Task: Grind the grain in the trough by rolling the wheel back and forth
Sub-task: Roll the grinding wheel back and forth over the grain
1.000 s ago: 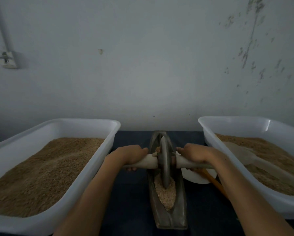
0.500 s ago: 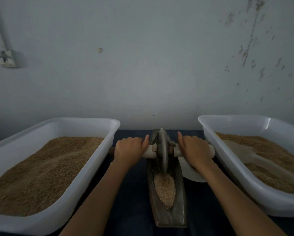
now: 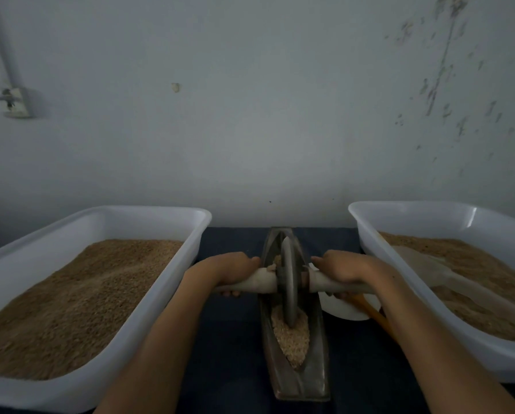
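Head view: two white tubs (image 3: 148,264) of brown grain fill lower left and lower right; between them, lower centre, the boat-shaped trough (image 3: 317,369) on dark cloth. Wheel (image 3: 288,282) stands upright mid-trough, grain (image 3: 290,336) heaped on its near side, looks coarse, so grinding seems well short of done. Left hand (image 3: 229,268) and right hand (image 3: 347,268) each curl round the axle handle (image 3: 259,283).
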